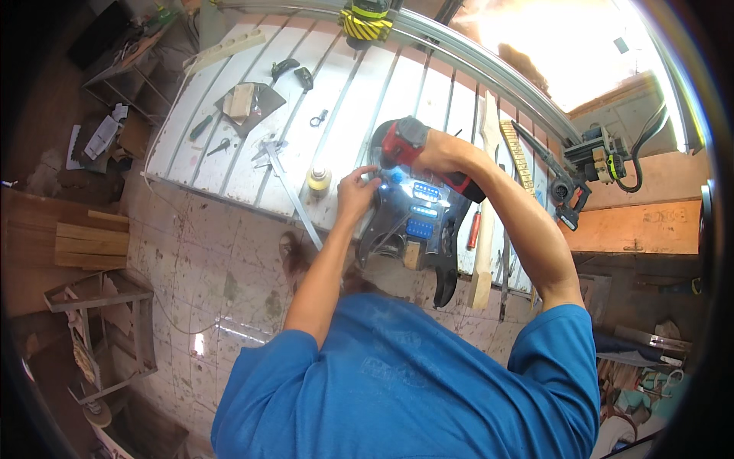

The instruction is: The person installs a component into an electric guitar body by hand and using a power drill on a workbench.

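My right hand (436,151) grips a red and black cordless drill (405,140) over the upper part of a dark electric guitar body (376,229). The guitar body lies at the table's near edge, with several blue-covered pickups (420,229) in it, lit brightly. My left hand (356,193) is at the guitar's upper left edge, close to the drill's front end. Its index finger and thumb are drawn near each other; whether something small is between them I cannot make out. The drill's bit is hidden from view.
On the slotted white table (229,164) are a caliper (289,191), a small yellow-labelled bottle (318,180), and a wood block (241,100). Right of the guitar lie a red-handled screwdriver (474,230), a pale wooden neck (484,260) and a cordless blower-like tool (568,200). A metal rail (489,65) spans the back.
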Action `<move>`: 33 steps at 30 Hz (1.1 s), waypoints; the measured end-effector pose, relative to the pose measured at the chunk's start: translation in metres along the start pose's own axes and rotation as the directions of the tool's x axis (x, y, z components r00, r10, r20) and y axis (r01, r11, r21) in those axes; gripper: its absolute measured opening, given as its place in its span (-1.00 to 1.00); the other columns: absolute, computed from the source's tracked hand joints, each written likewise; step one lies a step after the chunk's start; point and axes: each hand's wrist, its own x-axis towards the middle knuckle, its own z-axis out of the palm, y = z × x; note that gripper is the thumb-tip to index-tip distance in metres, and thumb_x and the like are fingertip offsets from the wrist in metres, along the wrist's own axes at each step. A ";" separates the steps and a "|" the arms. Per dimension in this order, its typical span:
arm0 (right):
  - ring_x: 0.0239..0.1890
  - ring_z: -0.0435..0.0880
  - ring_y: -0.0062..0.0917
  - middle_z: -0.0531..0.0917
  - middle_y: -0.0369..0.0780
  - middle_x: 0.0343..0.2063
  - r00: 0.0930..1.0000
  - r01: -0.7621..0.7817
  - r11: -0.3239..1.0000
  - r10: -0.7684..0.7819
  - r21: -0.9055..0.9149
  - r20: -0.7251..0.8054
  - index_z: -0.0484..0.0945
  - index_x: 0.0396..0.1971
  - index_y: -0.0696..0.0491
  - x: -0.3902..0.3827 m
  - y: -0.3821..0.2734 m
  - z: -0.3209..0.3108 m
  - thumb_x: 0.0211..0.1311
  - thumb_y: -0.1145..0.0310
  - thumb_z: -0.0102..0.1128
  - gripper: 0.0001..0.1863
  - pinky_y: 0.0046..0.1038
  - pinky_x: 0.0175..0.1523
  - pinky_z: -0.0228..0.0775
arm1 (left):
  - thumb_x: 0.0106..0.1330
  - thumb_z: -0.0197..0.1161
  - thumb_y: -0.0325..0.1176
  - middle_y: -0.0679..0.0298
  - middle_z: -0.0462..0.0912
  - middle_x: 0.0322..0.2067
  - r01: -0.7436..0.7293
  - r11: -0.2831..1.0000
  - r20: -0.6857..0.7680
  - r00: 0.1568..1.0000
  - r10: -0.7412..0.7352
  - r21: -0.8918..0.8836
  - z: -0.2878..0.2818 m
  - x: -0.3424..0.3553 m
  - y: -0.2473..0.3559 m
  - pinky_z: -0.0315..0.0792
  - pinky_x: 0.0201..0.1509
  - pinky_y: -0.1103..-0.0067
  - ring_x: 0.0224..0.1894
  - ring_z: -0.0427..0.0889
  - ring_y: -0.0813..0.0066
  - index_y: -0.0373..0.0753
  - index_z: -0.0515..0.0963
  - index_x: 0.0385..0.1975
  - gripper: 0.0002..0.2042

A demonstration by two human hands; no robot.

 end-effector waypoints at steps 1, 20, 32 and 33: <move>-0.45 0.75 -0.39 0.76 -0.11 -0.52 1.000 0.008 1.000 -0.008 -0.013 -0.004 0.76 -0.47 0.22 -0.004 -0.004 0.000 -0.16 0.30 0.39 -0.71 -0.40 -0.25 0.57 | 0.24 0.53 -0.37 0.64 0.13 -0.67 0.011 1.000 0.005 1.000 -0.011 -0.024 0.000 0.000 0.000 -0.01 -0.54 0.64 -0.62 0.06 0.78 -0.18 0.74 0.04 -0.65; -0.44 0.77 -0.38 0.77 -0.09 -0.53 0.998 0.033 0.998 -0.037 -0.060 -0.051 0.77 -0.49 0.22 -0.014 -0.013 0.006 -0.13 0.31 0.36 -0.73 -0.39 -0.22 0.60 | 0.28 0.41 -0.28 -0.08 0.75 -0.37 -0.158 0.896 -0.001 0.985 0.174 0.415 0.002 0.005 0.020 0.57 -0.11 0.27 -0.27 0.76 -0.02 -0.15 0.78 -0.17 -0.81; -0.33 0.79 -0.35 0.80 -0.06 -0.42 0.998 0.031 0.996 -0.035 -0.082 -0.058 0.79 -0.39 0.21 -0.021 -0.017 0.002 -0.16 0.29 0.43 -0.67 -0.37 -0.15 0.60 | 0.27 0.46 -0.24 0.02 0.61 -0.63 -0.280 0.831 0.006 0.949 0.317 0.481 0.002 0.012 0.010 0.50 -0.30 0.26 -0.49 0.67 0.06 -0.15 0.76 -0.22 -0.82; -0.33 0.79 -0.34 0.80 -0.06 -0.43 0.997 0.026 0.996 -0.033 -0.090 -0.073 0.79 -0.39 0.21 -0.022 -0.018 0.003 -0.16 0.28 0.44 -0.67 -0.37 -0.15 0.60 | 0.27 0.46 -0.24 0.01 0.62 -0.62 -0.300 0.827 -0.003 0.939 0.343 0.475 0.002 0.014 0.006 0.51 -0.28 0.25 -0.48 0.68 0.05 -0.15 0.76 -0.22 -0.82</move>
